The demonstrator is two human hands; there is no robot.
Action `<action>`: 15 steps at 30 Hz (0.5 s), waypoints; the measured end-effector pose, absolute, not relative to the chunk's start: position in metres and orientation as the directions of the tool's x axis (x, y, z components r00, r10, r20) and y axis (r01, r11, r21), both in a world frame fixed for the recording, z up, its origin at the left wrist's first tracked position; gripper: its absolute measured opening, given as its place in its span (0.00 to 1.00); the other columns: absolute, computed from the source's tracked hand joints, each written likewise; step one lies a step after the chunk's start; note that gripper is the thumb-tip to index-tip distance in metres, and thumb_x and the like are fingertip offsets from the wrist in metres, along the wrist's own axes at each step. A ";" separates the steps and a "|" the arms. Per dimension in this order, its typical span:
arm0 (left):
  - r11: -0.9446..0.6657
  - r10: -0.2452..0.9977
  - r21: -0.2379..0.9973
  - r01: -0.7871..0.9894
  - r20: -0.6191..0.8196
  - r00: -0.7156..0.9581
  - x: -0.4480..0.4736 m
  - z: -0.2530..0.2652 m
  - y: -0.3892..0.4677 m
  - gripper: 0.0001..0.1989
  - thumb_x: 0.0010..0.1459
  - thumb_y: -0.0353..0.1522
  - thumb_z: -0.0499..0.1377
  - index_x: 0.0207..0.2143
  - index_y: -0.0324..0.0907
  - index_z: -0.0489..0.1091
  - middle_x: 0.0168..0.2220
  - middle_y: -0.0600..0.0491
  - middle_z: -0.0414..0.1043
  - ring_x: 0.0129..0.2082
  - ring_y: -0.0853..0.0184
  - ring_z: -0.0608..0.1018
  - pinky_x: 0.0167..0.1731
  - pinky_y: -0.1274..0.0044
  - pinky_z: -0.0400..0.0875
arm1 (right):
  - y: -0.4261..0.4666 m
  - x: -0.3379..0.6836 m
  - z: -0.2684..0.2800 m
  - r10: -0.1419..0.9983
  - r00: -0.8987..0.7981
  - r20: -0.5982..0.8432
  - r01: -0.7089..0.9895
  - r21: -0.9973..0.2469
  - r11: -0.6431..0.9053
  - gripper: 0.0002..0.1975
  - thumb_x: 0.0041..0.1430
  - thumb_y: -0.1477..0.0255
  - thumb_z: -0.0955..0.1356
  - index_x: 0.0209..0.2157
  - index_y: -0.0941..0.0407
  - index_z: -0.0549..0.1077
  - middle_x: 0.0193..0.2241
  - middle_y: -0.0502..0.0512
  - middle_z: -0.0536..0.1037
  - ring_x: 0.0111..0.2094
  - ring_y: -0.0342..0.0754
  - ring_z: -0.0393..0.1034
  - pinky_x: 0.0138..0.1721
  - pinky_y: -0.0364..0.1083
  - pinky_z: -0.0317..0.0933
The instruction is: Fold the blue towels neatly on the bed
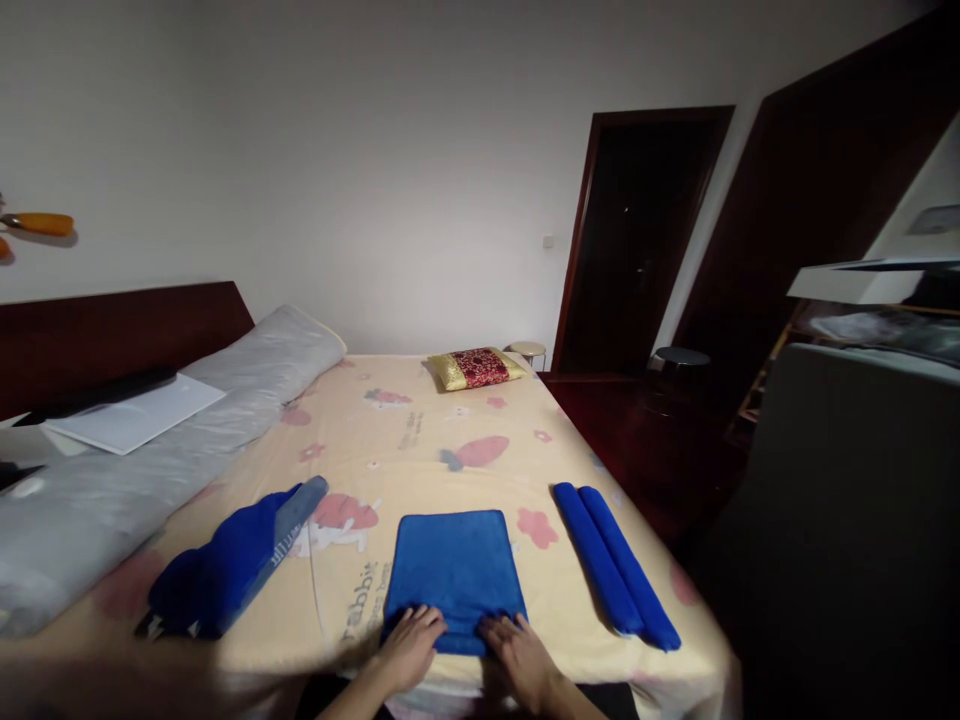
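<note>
Cloth [456, 560] lies blue, squarish, near edge rumpled. I can't tell if left hand [412, 645] or right hand [523, 660] pinches it.

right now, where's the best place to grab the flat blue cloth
Probably the two near corners of the blue cloth, coming from the near side of the bed: it lies spread flat, that edge faces the wearer, and the left grip and right grip rest at that end.

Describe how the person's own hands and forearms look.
The left hand and right hand are bare, with no gloves; the visible forearms show no sleeves, watch or bracelet. Any rings would be too small to make out.
</note>
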State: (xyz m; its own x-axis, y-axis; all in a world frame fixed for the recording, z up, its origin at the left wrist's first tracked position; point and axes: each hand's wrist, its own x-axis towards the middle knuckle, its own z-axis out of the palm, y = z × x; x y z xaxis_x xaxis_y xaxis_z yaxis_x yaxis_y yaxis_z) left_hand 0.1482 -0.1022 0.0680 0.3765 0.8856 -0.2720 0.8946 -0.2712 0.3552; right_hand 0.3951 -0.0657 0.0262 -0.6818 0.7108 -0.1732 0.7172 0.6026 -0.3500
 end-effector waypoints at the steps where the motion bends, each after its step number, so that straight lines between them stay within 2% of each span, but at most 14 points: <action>1: -0.236 0.897 0.335 0.912 -0.285 0.337 0.140 0.073 -0.099 0.23 0.55 0.30 0.49 0.54 0.52 0.65 0.57 0.52 0.67 0.59 0.60 0.66 0.61 0.63 0.57 | -0.062 0.399 0.025 0.744 -0.649 -0.162 0.749 -0.311 0.585 0.26 0.60 0.68 0.60 0.60 0.52 0.63 0.62 0.57 0.65 0.61 0.57 0.59 0.64 0.58 0.46; 4: -0.132 0.919 0.270 0.954 -0.327 0.220 0.112 0.087 -0.090 0.21 0.51 0.35 0.55 0.50 0.48 0.69 0.55 0.48 0.69 0.57 0.56 0.68 0.59 0.62 0.59 | -0.051 0.408 0.023 0.829 -0.547 -0.116 0.828 -0.221 0.515 0.25 0.58 0.66 0.62 0.57 0.55 0.68 0.60 0.62 0.68 0.60 0.60 0.60 0.63 0.62 0.48; 8: -0.064 0.921 0.207 0.976 -0.364 0.137 0.093 0.094 -0.084 0.22 0.46 0.32 0.58 0.47 0.45 0.71 0.53 0.45 0.71 0.58 0.50 0.68 0.58 0.57 0.59 | -0.048 0.408 0.024 0.875 -0.475 -0.090 0.870 -0.195 0.452 0.26 0.56 0.70 0.63 0.57 0.57 0.68 0.60 0.67 0.68 0.60 0.63 0.60 0.61 0.65 0.48; 11: -0.123 0.923 0.213 0.969 -0.335 0.191 0.108 0.088 -0.087 0.26 0.48 0.25 0.52 0.51 0.43 0.69 0.57 0.43 0.68 0.60 0.51 0.66 0.61 0.56 0.56 | -0.056 0.400 0.033 0.800 -0.587 -0.126 0.794 -0.281 0.539 0.33 0.53 0.74 0.62 0.63 0.54 0.59 0.65 0.61 0.60 0.63 0.59 0.56 0.64 0.61 0.46; 15: -0.266 0.877 0.321 0.909 -0.310 0.366 0.148 0.076 -0.095 0.38 0.48 0.19 0.45 0.60 0.53 0.59 0.65 0.53 0.61 0.64 0.64 0.62 0.63 0.64 0.54 | -0.068 0.390 0.048 0.626 -0.753 -0.204 0.642 -0.441 0.627 0.35 0.56 0.73 0.59 0.66 0.53 0.51 0.67 0.59 0.54 0.66 0.56 0.51 0.65 0.61 0.44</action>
State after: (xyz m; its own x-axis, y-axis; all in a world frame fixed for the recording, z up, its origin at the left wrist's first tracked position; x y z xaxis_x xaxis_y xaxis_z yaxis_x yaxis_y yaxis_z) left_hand 0.1482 -0.0954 0.0759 0.3665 0.8774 -0.3096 0.9089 -0.2663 0.3210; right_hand 0.3903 -0.0684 0.0476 -0.7527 0.6259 -0.2041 0.6415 0.6275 -0.4413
